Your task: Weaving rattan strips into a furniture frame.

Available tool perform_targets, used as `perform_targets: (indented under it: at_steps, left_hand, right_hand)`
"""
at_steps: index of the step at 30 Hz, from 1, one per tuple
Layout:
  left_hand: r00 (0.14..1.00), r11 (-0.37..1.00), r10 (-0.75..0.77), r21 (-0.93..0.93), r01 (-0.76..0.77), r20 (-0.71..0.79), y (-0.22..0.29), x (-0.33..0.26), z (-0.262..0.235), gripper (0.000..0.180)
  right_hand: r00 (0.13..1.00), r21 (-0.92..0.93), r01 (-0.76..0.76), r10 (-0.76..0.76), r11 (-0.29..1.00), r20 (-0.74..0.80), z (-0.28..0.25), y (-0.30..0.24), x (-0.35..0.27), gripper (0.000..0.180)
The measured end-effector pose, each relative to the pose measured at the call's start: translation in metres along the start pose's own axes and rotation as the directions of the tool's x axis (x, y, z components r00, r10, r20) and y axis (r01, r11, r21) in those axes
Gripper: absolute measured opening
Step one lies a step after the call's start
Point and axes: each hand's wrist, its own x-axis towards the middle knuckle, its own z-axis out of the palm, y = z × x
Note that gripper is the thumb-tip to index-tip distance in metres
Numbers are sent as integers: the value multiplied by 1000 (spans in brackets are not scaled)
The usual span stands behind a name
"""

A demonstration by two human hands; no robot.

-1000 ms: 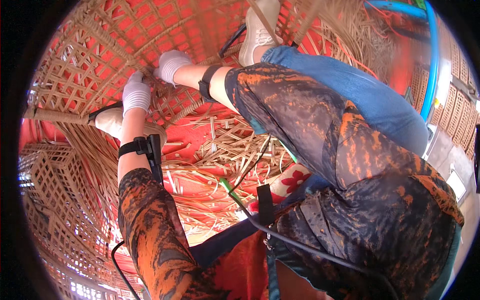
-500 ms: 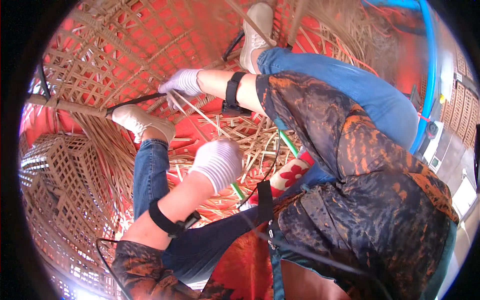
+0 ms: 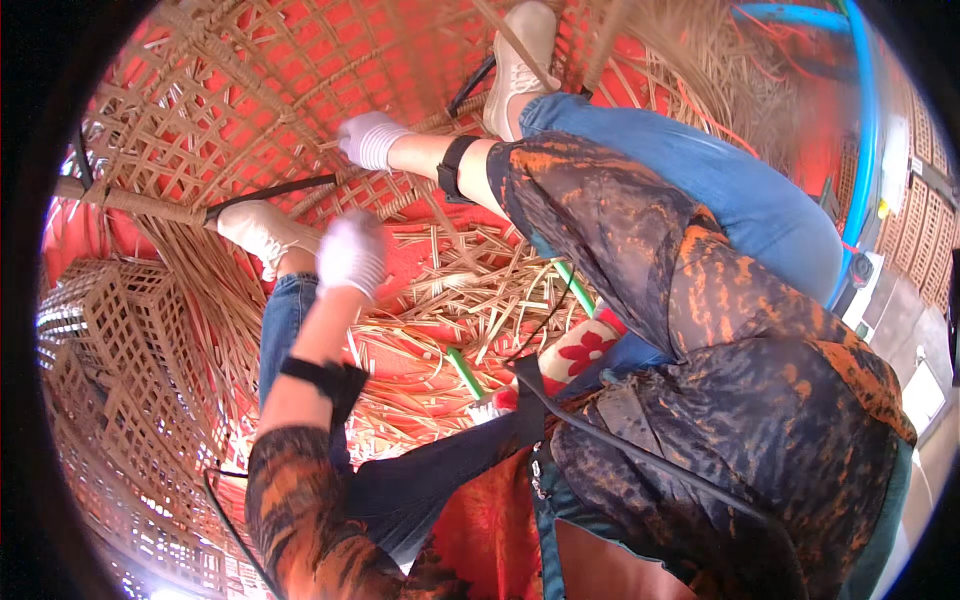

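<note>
A red floor (image 3: 420, 375) strewn with cut cane splints (image 3: 470, 290) fills the background, and a large open-weave lattice (image 3: 250, 110) of the same tan strips rises across the top of the view from ten to one o'clock. A finished woven basket (image 3: 100, 330) lies at nine o'clock, and a blue hoop (image 3: 868, 150) curves down the edge at two o'clock.

The person sits among the splints, both feet in pale shoes braced against the lattice. The right hand (image 3: 368, 140), in a white glove, reaches to twelve o'clock and rests on the weave; its fingers look curled about a strip, though the glove hides how tightly. The left hand (image 3: 352, 252), also gloved and somewhat blurred, hovers lower, at about ten o'clock, near the left shoe (image 3: 262, 228); whether its fingers grip anything cannot be told.

To weave well here, the right hand would likely need to pin the crossing firmly while the left feeds a strip over and under in turn, keeping the gaps even. The feet holding the frame steady should help; a slack splint could spring out.
</note>
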Motion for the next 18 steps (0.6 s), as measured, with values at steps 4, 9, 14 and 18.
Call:
perform_targets:
  at_steps: [4,9,14,18]
  left_hand:
    - [937,973,-203,-163,161,-284,-47,90,-20,35]
    - [909,911,-272,-388,138,-316,-46,134,-10,41]
    - [942,752,-192,-658,-38,-275,-73,130,9,33]
    - [952,907,-130,-421,1,-278,-49,119,-11,28]
  right_hand:
    - [997,90,-41,46,995,-58,-10,-5,-9,34]
    - [988,85,66,-53,994,-146,-23,0,-11,38]
    - [971,73,-240,241,968,-5,-4,-8,11,40]
    - [876,281,-474,479,835,54,8,-13,26,43]
